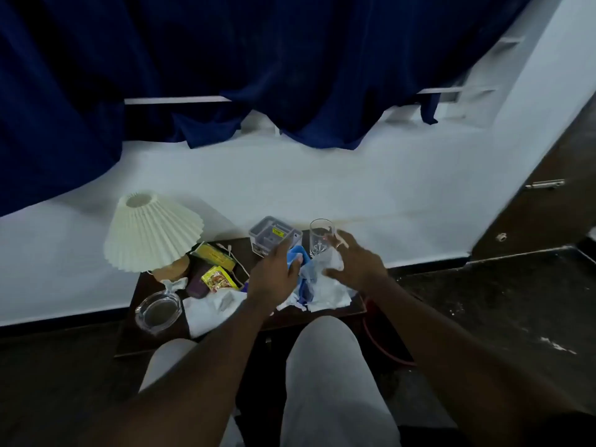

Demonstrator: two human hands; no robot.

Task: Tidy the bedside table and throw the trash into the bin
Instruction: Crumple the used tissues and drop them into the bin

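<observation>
The dark bedside table [129, 337] is cluttered. My left hand [274, 272] reaches over its middle, fingers extended, touching a blue cloth [295, 256] beside a grey plastic box [271, 235]. My right hand [354, 262] hovers with fingers spread over crumpled white tissue [325, 295], next to a tall drinking glass [319, 235]. More white paper [209, 309] lies at the front. Yellow snack packets [217, 277] and a purple item [198, 282] lie near the lamp.
A pleated cream lamp [151, 232] stands at the table's back left, a glass ashtray [158, 311] at the front left. White wall and blue curtain [258, 59] rise behind. A red cable [383, 346] lies on the dark floor right of the table. My knees are below.
</observation>
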